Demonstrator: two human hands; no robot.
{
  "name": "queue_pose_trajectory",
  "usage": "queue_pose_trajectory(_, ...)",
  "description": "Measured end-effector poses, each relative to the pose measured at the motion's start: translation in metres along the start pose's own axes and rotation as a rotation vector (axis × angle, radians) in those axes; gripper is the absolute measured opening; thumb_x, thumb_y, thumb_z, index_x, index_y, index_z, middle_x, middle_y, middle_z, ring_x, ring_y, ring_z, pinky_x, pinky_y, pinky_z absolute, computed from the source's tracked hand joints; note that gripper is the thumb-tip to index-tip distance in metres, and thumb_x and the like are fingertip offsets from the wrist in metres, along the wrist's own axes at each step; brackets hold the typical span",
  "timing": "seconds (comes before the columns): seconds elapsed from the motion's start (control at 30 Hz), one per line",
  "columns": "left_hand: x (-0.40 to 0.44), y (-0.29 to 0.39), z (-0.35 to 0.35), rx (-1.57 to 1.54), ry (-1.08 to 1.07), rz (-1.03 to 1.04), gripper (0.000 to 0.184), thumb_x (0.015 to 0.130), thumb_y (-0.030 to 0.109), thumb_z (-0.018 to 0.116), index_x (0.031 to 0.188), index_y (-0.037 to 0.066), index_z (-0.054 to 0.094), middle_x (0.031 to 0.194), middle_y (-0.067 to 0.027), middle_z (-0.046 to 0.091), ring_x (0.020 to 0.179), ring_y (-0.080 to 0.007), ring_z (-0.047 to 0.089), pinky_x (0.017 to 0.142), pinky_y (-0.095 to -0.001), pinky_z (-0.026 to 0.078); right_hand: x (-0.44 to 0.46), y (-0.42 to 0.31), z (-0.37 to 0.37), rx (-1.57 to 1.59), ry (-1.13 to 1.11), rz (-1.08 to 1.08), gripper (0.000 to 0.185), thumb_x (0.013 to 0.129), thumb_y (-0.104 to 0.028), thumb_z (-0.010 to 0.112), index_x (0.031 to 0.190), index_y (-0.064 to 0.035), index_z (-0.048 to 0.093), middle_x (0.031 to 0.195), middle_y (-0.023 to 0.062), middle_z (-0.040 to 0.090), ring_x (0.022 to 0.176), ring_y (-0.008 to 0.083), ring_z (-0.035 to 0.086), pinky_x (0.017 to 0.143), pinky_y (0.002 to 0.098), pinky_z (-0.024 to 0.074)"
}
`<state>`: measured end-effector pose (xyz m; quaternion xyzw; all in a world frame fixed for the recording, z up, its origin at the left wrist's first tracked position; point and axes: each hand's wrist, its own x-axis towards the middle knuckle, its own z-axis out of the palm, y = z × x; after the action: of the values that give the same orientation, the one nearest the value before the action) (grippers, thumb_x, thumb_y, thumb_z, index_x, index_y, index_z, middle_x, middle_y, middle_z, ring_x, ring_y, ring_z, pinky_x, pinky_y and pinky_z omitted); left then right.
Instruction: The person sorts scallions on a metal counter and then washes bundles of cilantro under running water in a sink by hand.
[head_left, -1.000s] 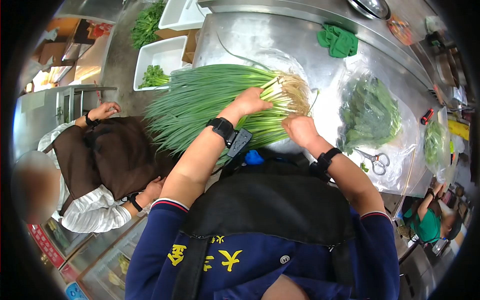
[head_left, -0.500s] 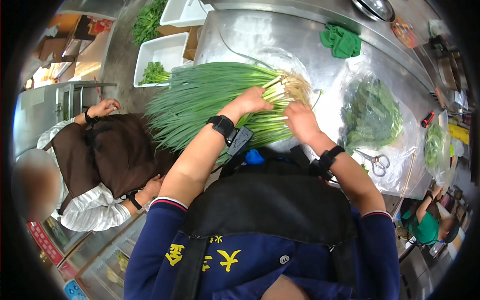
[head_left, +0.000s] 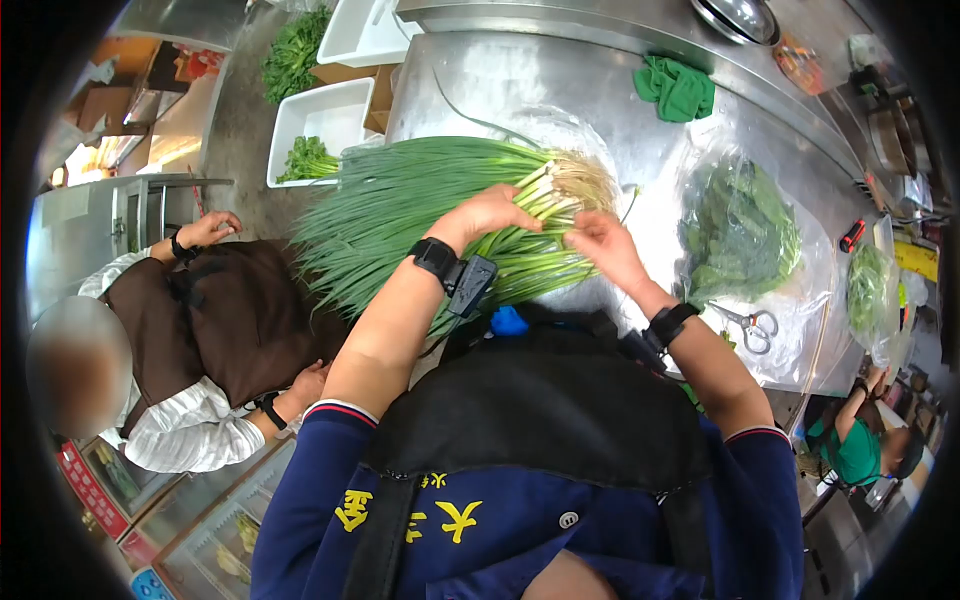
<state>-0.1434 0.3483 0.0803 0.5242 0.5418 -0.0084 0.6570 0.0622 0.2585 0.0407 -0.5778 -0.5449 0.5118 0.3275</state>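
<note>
Spring onions (head_left: 415, 185) lie in a thick bundle across the upper middle of the frame, leaves (head_left: 370, 205) toward the left, pale roots (head_left: 588, 180) toward the right. The left hand (head_left: 490, 216) is closed around stalks (head_left: 537, 190) near the white ends; the right hand (head_left: 608, 247) sits just below the roots, fingertips bent together, though whether they pinch a stalk I cannot tell. At centre right, bagged leafy greens (head_left: 740, 230) lie near scissors (head_left: 746, 319) on the steel table (head_left: 470, 70).
</note>
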Motion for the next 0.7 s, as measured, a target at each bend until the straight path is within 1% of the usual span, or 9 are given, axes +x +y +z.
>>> queue_pose_trajectory(0.07, 0.005, -0.012, -0.007, -0.042, -0.060, 0.053, 0.036, 0.070, 0.014, 0.074, 0.101, -0.001, 0.063, 0.092, -0.0069, 0.067, 0.088, -0.0127, 0.060, 0.082, -0.0267, 0.046, -0.006, -0.009, 0.010, -0.525, -0.053, -0.462, 0.028, 0.080, -0.017, 0.059, 0.106, -0.0054, 0.057, 0.107, 0.0088, 0.054, 0.103, 0.0272, 0.051, 0.089, 0.0369, 0.0419)
queue_pose_trajectory(0.17, -0.004, -0.007, -0.012, -0.106, -0.166, 0.103, 0.030, 0.073, 0.012, 0.073, 0.100, 0.000, 0.064, 0.094, -0.0061, 0.067, 0.089, -0.0113, 0.060, 0.084, -0.0259, 0.045, 0.010, -0.002, 0.030, -1.043, -0.084, -0.730, 0.028, 0.083, -0.018, 0.052, 0.107, -0.0053, 0.056, 0.110, 0.0078, 0.053, 0.107, 0.0265, 0.048, 0.096, 0.0377, 0.0350)
queue_pose_trajectory(0.2, -0.005, -0.008, -0.013, -0.080, -0.196, 0.118, 0.030, 0.073, 0.012, 0.073, 0.100, 0.001, 0.065, 0.094, -0.0055, 0.067, 0.089, -0.0109, 0.060, 0.085, -0.0254, 0.045, 0.020, 0.000, 0.035, -0.968, -0.381, -0.468, 0.036, 0.085, -0.021, 0.048, 0.117, -0.0049, 0.052, 0.121, 0.0107, 0.049, 0.118, 0.0282, 0.042, 0.104, 0.0381, 0.0271)
queue_pose_trajectory(0.23, -0.008, -0.010, -0.013, -0.056, -0.225, 0.132, 0.030, 0.073, 0.013, 0.073, 0.100, 0.001, 0.065, 0.094, -0.0049, 0.067, 0.089, -0.0104, 0.059, 0.085, -0.0248, 0.044, 0.027, 0.001, 0.040, -0.965, -0.373, -0.481, 0.036, 0.085, -0.021, 0.048, 0.117, -0.0049, 0.052, 0.121, 0.0107, 0.049, 0.118, 0.0282, 0.042, 0.104, 0.0381, 0.0271)
queue_pose_trajectory(0.3, -0.026, 0.000, -0.010, 0.016, -0.231, 0.142, 0.032, 0.072, 0.019, 0.076, 0.099, 0.004, 0.066, 0.093, -0.0015, 0.067, 0.087, -0.0088, 0.057, 0.084, -0.0235, 0.042, 0.042, 0.005, 0.053, -0.769, 0.017, -0.723, 0.045, 0.084, -0.023, 0.050, 0.124, -0.0041, 0.048, 0.130, 0.0136, 0.044, 0.127, 0.0293, 0.033, 0.109, 0.0381, 0.0210)
queue_pose_trajectory(0.47, -0.086, 0.029, -0.025, 0.131, -0.198, 0.211, 0.030, 0.073, 0.022, 0.075, 0.096, 0.004, 0.066, 0.094, -0.0023, 0.066, 0.089, -0.0101, 0.057, 0.082, -0.0258, 0.044, 0.048, -0.012, 0.037, -0.792, -0.507, -0.318, 0.066, 0.087, -0.032, 0.050, 0.143, -0.0129, 0.020, 0.148, 0.0094, 0.018, 0.136, 0.0241, 0.016, 0.112, 0.0387, 0.0126)
queue_pose_trajectory(0.57, -0.157, 0.065, -0.037, -0.014, 0.017, 0.434, 0.029, 0.077, 0.023, 0.072, 0.097, 0.002, 0.065, 0.093, -0.0058, 0.066, 0.092, -0.0120, 0.057, 0.079, -0.0289, 0.047, 0.041, -0.007, 0.045, -1.333, -0.419, -0.485, 0.063, 0.089, -0.035, 0.048, 0.142, -0.0137, 0.023, 0.149, 0.0076, 0.016, 0.137, 0.0244, 0.012, 0.112, 0.0402, 0.0089)
queue_pose_trajectory(0.63, -0.192, 0.043, -0.065, -0.103, 0.188, 0.495, 0.037, 0.073, 0.027, 0.075, 0.097, 0.002, 0.064, 0.088, -0.0100, 0.066, 0.087, -0.0188, 0.060, 0.078, -0.0346, 0.049, 0.040, 0.000, 0.044, -1.250, -0.354, -0.543, 0.063, 0.089, -0.039, 0.046, 0.142, -0.0143, 0.023, 0.149, 0.0059, 0.014, 0.138, 0.0246, 0.008, 0.112, 0.0408, 0.0062)
queue_pose_trajectory(0.7, -0.226, 0.081, -0.081, -0.220, -0.029, 0.662, 0.034, 0.072, 0.023, 0.073, 0.094, 0.001, 0.059, 0.084, -0.0144, 0.064, 0.082, -0.0274, 0.061, 0.075, -0.0409, 0.049, 0.040, 0.000, 0.044, -1.237, -0.350, -0.555, 0.063, 0.089, -0.038, 0.047, 0.142, -0.0141, 0.023, 0.149, 0.0066, 0.015, 0.138, 0.0249, 0.009, 0.112, 0.0409, 0.0068)
